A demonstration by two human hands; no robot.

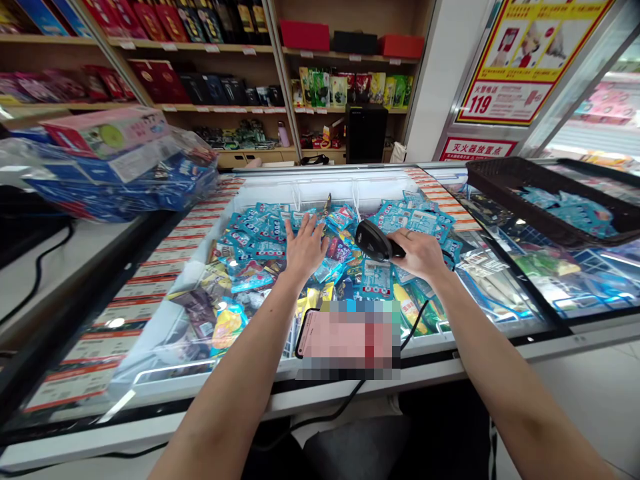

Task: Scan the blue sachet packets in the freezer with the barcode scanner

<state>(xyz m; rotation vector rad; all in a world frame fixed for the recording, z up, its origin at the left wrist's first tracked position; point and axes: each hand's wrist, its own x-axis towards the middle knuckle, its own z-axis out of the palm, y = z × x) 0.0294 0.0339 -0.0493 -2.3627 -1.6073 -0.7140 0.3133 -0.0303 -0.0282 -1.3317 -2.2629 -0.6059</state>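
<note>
My right hand (419, 252) is wrapped round the handle of a black barcode scanner (373, 240), its head pointing left and down over blue packets. Just below the scanner lies a blue packet (377, 279) with a barcode showing. My left hand (306, 245) has its fingers spread, resting over the blue packets (265, 230) on the left and holding nothing. More blue packets (423, 220) lie in a pile behind the scanner. A phone (340, 335), partly blurred, lies near the front edge, between my forearms.
The packets are on a glass-topped chest freezer (150, 393) with colourful packages below. At right is a dark brown basket (555, 227) with blue packets inside. Plastic-wrapped boxes (120, 167) stand at left. A black cable (345, 403) runs along the front. Stocked shelves (200, 50) stand behind.
</note>
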